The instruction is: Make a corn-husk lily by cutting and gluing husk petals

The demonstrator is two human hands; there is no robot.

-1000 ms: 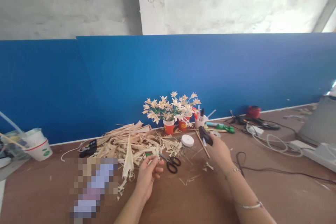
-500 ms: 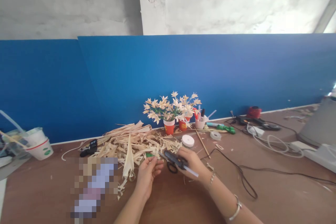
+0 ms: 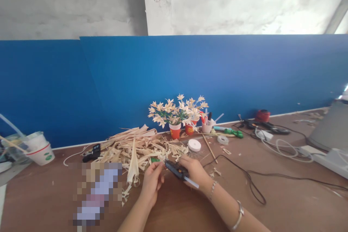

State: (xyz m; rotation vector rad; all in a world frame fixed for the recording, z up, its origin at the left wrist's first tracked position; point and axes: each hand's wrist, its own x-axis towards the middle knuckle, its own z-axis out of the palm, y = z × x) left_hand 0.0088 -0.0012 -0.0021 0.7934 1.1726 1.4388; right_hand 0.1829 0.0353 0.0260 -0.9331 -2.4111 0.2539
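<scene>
In my right hand (image 3: 194, 170) is a black glue gun (image 3: 176, 170), with a pale glue stick (image 3: 191, 182) jutting from its back end. Its nozzle points left, close to the fingertips of my left hand. Thumb and forefinger of my left hand (image 3: 152, 181) are pinched together; what they hold is too small to make out. Just behind the fingers lies a heap of dried pale husk strips (image 3: 136, 146), with a bit of green (image 3: 154, 160) at its near edge.
Husk flowers (image 3: 176, 110) stand in red paper cups (image 3: 175, 131) at the blue partition (image 3: 163, 69). White tape roll (image 3: 194, 145), thin stick (image 3: 210, 148) and clear tape (image 3: 223, 140) lie behind my right hand. A black cable (image 3: 252, 185) crosses the right side. A white cup (image 3: 42, 154) stands far left.
My right hand has shifted slightly left with the glue gun, bringing the nozzle nearer my left fingertips. My left hand has moved slightly left. The black loop under the gun no longer shows.
</scene>
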